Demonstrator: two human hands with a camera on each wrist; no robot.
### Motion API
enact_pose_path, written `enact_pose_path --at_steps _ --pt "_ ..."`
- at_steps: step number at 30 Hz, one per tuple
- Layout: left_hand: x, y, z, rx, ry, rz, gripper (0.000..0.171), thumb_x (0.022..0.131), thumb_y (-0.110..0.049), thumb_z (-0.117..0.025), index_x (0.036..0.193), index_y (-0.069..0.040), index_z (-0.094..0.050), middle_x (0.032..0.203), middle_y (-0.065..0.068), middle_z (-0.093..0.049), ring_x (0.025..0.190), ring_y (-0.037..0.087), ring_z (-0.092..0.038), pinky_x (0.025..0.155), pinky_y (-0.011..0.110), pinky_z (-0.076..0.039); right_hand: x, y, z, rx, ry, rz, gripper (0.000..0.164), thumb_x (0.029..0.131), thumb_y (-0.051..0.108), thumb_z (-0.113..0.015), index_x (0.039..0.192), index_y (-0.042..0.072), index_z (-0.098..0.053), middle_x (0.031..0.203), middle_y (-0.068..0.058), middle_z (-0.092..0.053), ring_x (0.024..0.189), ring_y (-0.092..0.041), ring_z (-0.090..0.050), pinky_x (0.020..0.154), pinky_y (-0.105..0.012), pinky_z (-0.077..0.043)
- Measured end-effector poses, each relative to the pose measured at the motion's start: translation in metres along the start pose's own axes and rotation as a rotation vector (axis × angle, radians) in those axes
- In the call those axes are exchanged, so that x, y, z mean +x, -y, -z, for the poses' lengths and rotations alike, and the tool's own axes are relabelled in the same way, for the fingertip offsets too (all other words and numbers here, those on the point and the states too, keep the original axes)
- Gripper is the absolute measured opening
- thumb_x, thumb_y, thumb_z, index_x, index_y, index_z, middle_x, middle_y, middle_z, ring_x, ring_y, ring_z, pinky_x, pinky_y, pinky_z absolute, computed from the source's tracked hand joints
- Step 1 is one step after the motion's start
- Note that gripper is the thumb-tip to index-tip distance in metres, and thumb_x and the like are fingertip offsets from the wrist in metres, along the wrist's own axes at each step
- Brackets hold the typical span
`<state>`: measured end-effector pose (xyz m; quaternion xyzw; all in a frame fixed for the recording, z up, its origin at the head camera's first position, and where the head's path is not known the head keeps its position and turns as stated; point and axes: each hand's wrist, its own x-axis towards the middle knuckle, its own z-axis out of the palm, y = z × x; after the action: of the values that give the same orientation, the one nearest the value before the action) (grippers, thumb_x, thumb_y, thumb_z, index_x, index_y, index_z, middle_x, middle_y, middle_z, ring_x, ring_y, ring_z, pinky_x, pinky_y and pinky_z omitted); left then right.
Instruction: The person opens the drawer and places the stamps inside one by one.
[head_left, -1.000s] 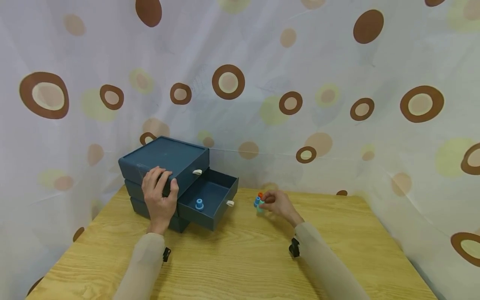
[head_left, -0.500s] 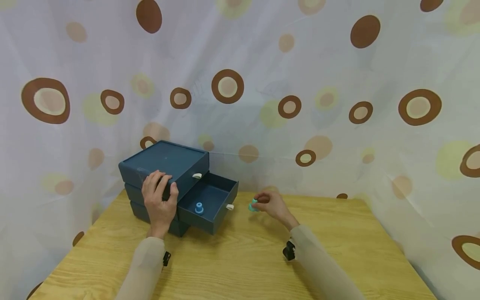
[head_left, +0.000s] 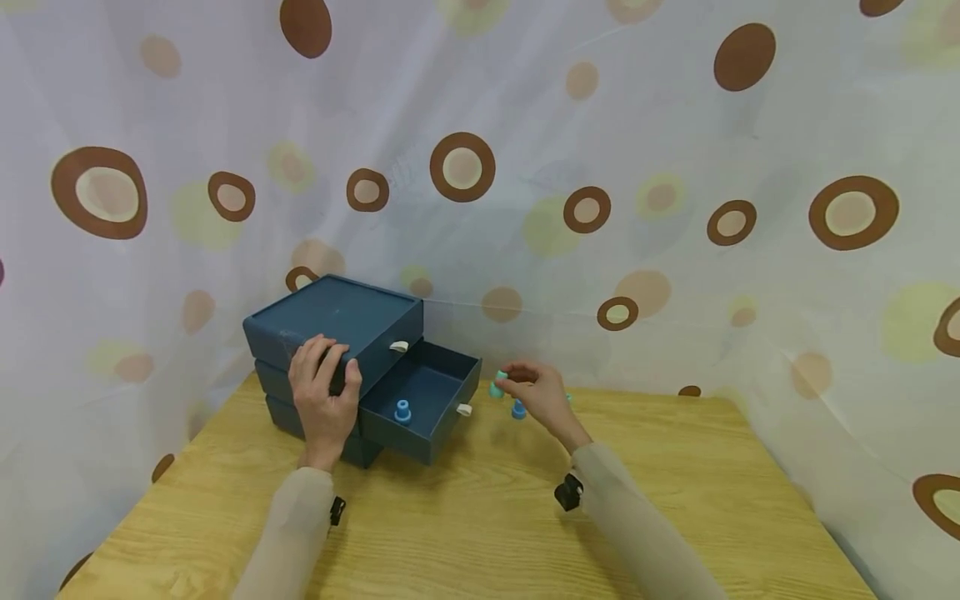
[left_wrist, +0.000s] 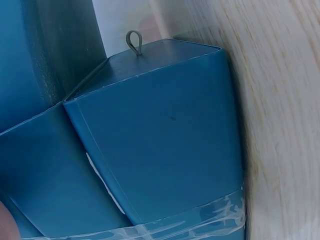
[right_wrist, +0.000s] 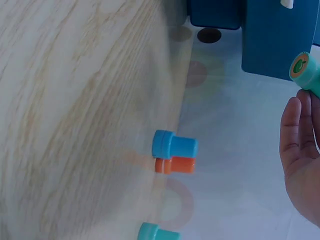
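Note:
My right hand [head_left: 543,396] pinches a teal toy stamp [head_left: 497,386] above the table, just right of an open drawer. In the right wrist view its round face, with a small green picture, shows at the fingertips. My left hand [head_left: 324,404] rests on the near corner of a dark blue drawer unit [head_left: 337,312], fingers over the top edge. The pulled-out drawer [head_left: 438,377] holds a blue stamp [head_left: 402,412] standing upright. On the table below my right hand are a blue stamp [right_wrist: 175,145], an orange stamp [right_wrist: 182,165] beside it and another teal stamp [right_wrist: 159,233].
The drawer unit stands on a wooden table [head_left: 465,533] at the back left. White fabric loops [head_left: 465,410] serve as drawer pulls. A dotted curtain [head_left: 510,250] hangs behind the table, and clear tape [left_wrist: 190,220] wraps the unit's side.
My right hand has lifted the teal stamp from among the others and carried it left and up toward the drawer. The left hand stays on the unit.

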<state>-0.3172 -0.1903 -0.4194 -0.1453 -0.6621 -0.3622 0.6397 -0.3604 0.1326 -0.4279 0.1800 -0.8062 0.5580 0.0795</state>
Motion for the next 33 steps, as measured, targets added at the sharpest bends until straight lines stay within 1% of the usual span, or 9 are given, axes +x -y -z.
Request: enact_pose_path --at_steps 5,13,17,22,28,30,33 --pt "0.000 0.000 -0.002 -0.001 -0.013 0.000 0.028 0.089 -0.025 -0.060 0.101 -0.005 -0.074 0.108 0.018 -0.068 0.118 0.037 -0.057 0.110 0.058 -0.032 0.003 0.007 -0.004 0.006 -0.034 0.023 0.032 0.086 0.028 -0.075 0.112 0.010 -0.072 0.107 -0.011 -0.072 0.088 -0.015 -0.070 0.077 -0.033 -0.059" --pt "0.000 0.001 -0.003 -0.005 -0.013 -0.005 0.027 0.089 -0.025 -0.060 0.101 -0.005 -0.074 0.109 0.018 -0.068 0.118 0.037 -0.057 0.111 0.058 -0.031 0.003 0.027 -0.017 0.018 -0.046 0.124 0.029 0.087 0.028 -0.074 0.110 0.010 -0.072 0.105 -0.010 -0.072 0.094 -0.018 -0.067 0.081 -0.031 -0.056" --pt "0.000 0.001 -0.003 0.003 -0.003 0.001 0.028 0.090 -0.025 -0.060 0.102 -0.005 -0.074 0.110 0.018 -0.068 0.119 0.037 -0.056 0.111 0.057 -0.031 0.005 0.037 -0.024 0.030 -0.056 0.172 0.025 0.087 0.025 -0.074 0.108 0.011 -0.073 0.102 -0.008 -0.073 0.090 -0.013 -0.068 0.076 -0.029 -0.057" --pt "0.000 0.000 -0.001 0.007 -0.002 0.003 0.028 0.089 -0.025 -0.060 0.102 -0.005 -0.074 0.109 0.018 -0.068 0.119 0.037 -0.056 0.111 0.057 -0.031 0.011 0.045 -0.034 0.047 -0.047 0.207 0.021 0.086 0.021 -0.075 0.104 0.011 -0.073 0.099 -0.008 -0.073 0.087 -0.011 -0.069 0.073 -0.028 -0.057" --pt "0.001 0.001 -0.002 -0.001 -0.004 -0.001 0.027 0.089 -0.024 -0.060 0.101 -0.005 -0.074 0.109 0.018 -0.068 0.118 0.037 -0.057 0.111 0.057 -0.031 0.014 0.051 -0.045 0.019 -0.036 0.250 0.020 0.084 0.020 -0.077 0.101 0.011 -0.073 0.095 -0.006 -0.074 0.083 -0.012 -0.069 0.074 -0.028 -0.057" --pt "0.001 0.000 -0.001 0.000 -0.002 -0.002 0.027 0.089 -0.024 -0.060 0.101 -0.005 -0.074 0.109 0.018 -0.068 0.118 0.037 -0.057 0.111 0.057 -0.031 0.014 0.052 -0.047 0.015 -0.024 0.250 0.018 0.084 0.020 -0.077 0.100 0.011 -0.073 0.093 -0.006 -0.074 0.082 -0.013 -0.069 0.074 -0.027 -0.057" --pt "0.001 -0.001 -0.001 0.002 0.000 0.000 0.027 0.089 -0.024 -0.060 0.101 -0.004 -0.074 0.109 0.018 -0.068 0.118 0.037 -0.056 0.111 0.057 -0.031 0.015 0.054 -0.051 0.025 -0.010 0.239 0.018 0.083 0.017 -0.077 0.099 0.008 -0.073 0.092 -0.010 -0.075 0.080 -0.017 -0.070 0.074 -0.027 -0.058"
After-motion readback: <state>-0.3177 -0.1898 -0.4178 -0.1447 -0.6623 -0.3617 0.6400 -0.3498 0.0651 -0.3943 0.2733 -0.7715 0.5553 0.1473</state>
